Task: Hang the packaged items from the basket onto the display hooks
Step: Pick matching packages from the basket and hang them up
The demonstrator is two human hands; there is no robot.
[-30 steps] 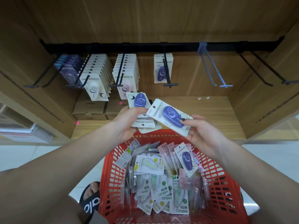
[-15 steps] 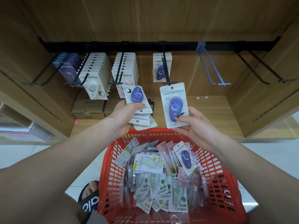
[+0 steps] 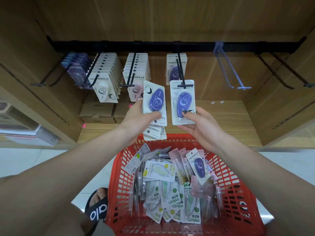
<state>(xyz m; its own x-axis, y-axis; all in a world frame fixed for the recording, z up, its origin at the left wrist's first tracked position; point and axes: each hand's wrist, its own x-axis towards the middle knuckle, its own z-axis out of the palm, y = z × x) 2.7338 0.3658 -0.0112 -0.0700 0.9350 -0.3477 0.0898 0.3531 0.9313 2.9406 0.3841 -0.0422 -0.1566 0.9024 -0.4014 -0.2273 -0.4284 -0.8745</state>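
Head view: task well short of done. Right hand [image 3: 201,126] pinching a purple-cased white card pack [image 3: 183,103] at the black metal hook [image 3: 182,77] tip. Left hand [image 3: 139,119] clamped on several more packs [image 3: 154,106]. Red plastic basket [image 3: 226,184] full of packaged items; grey hook [image 3: 230,68] bare.

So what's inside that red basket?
The red basket holds a loose pile of carded packs: a purple one on top at the right, pink ones beside it, and green-and-white ones below. Anything deeper and the basket floor are covered.
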